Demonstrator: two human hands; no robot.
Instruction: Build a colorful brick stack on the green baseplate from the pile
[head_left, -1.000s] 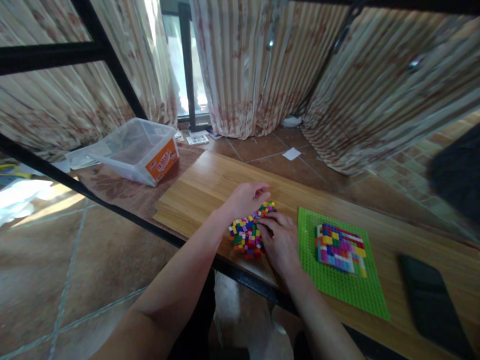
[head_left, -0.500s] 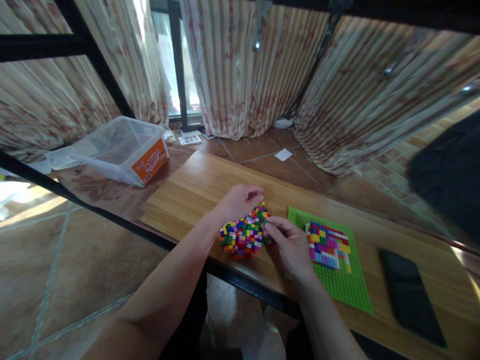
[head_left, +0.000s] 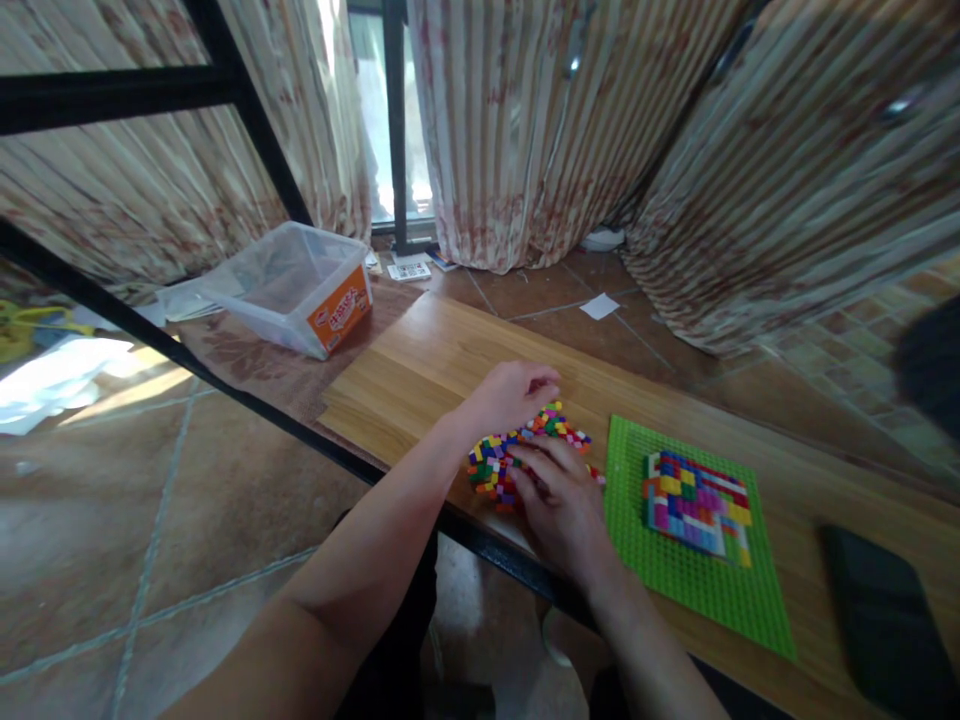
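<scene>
A loose pile of small multicoloured building bricks (head_left: 495, 465) lies near the front edge of the wooden table. My left hand (head_left: 517, 393) rests at the far side of the pile, its fingers curled inward; what they hold, if anything, is hidden. My right hand (head_left: 559, 490) reaches over the pile from the right, thumb and fingers a little apart and touching the bricks, covering part of them. To its right, a green baseplate (head_left: 626, 510) bears a flat multicoloured brick build (head_left: 697, 505).
A dark phone-like slab (head_left: 889, 610) lies on the table (head_left: 450, 350) at the right. A clear plastic bin (head_left: 292, 280) with an orange label stands beyond the table's left end. Black metal bars (head_left: 255, 130) cross the left side. Striped curtains (head_left: 510, 130) hang behind.
My right hand has gone from a pinch at the pile's right side back over the bricks, with some bricks now spread rightward. The left hand keeps its place. The view has shifted.
</scene>
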